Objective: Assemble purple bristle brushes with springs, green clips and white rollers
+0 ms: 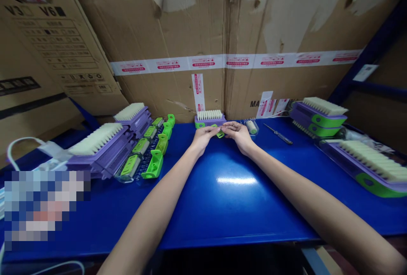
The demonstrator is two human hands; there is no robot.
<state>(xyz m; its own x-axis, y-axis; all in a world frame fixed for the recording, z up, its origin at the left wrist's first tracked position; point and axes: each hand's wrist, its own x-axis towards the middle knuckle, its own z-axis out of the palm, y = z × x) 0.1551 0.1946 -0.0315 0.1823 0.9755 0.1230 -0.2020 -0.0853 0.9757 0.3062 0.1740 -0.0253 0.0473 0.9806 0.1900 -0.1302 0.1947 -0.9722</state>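
Out over the far middle of the blue table, my left hand [203, 137] and my right hand [239, 136] meet at the fingertips. Both are closed in a pinch around a small bright green plastic part [220, 134], partly hidden by the fingers. Just behind it sits a purple brush [210, 116] with pale bristles facing up and green at its lower edge. To the right of my right hand lies a small clear piece with a green end [252, 127], with thin metal bits beside it.
Purple brush bodies [110, 152] stand at left beside rows of green-topped clear pieces [131, 165] and green end caps [154, 164]. A screwdriver [281, 136] lies right of centre. Purple-and-green brushes [327, 118] are stacked at right. Cardboard [178, 16] walls the back of the blue table [222, 211].
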